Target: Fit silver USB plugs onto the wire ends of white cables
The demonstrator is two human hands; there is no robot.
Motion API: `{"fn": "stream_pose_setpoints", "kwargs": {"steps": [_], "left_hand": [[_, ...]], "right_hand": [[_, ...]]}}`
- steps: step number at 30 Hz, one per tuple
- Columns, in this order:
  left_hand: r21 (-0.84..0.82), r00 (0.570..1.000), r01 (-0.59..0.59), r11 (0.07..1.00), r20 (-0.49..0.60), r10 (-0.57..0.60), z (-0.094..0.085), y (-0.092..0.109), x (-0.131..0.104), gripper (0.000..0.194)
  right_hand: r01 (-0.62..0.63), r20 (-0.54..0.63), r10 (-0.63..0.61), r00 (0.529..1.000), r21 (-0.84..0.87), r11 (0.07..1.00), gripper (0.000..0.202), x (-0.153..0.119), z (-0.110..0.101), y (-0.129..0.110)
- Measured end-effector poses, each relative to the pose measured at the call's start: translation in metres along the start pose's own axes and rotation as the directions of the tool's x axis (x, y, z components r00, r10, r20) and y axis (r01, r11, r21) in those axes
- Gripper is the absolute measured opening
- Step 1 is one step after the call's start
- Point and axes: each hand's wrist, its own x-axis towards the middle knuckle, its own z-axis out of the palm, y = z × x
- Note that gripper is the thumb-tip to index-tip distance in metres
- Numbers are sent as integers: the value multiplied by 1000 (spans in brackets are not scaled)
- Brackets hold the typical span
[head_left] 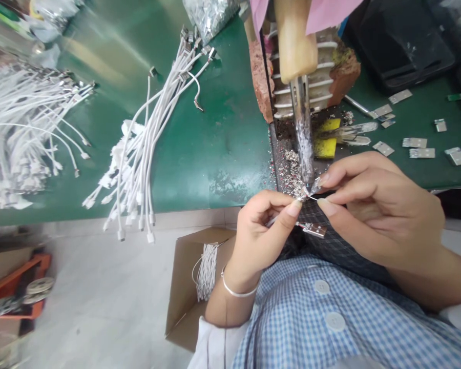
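Observation:
At the tip of a wooden-handled soldering iron (303, 128), both of my hands meet. My left hand (255, 230) is closed, its thumb and forefinger pinching the end of a white cable (271, 221) just left of the tip. A metal USB plug (314, 229) hangs below those fingers. My right hand (384, 215) is closed too. Between its thumb and a finger is a thin silvery wire (313, 198), which looks like solder and reaches toward the tip. Its upper fingertip presses a small metal connector (316, 184) beside the tip; fingers partly hide it.
Bundled white cables (157, 118) lie on the green table (203, 138), with a larger pile (19, 133) farther left. Loose USB plugs (421, 152) are scattered at right. Solder crumbs (292, 169) surround the iron. A cardboard box (180, 287) with cables stands below.

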Motion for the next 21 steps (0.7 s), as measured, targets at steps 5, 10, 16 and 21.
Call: {"fn": "stream_pose_setpoints", "kwargs": {"steps": [5, 10, 16, 21], "left_hand": [[-13, 1000, 14, 1000, 5, -14, -1, -4, -4, 7], [-14, 1000, 25, 1000, 10, -25, -2, -4, -5, 7], [40, 999, 38, 998, 11, -38, -2, -1, -7, 10], [55, 998, 29, 998, 48, -31, -3, -1, -12, 10]], "right_hand": [[35, 3, -35, 999, -10, 999, 19, -2, 1, 1], [61, 13, -60, 998, -26, 998, 20, -3, 0, 1], [60, 47, -59, 997, -19, 998, 22, -6, -3, 1], [34, 113, -29, 993, -40, 999, 24, -9, -9, -2]]}}
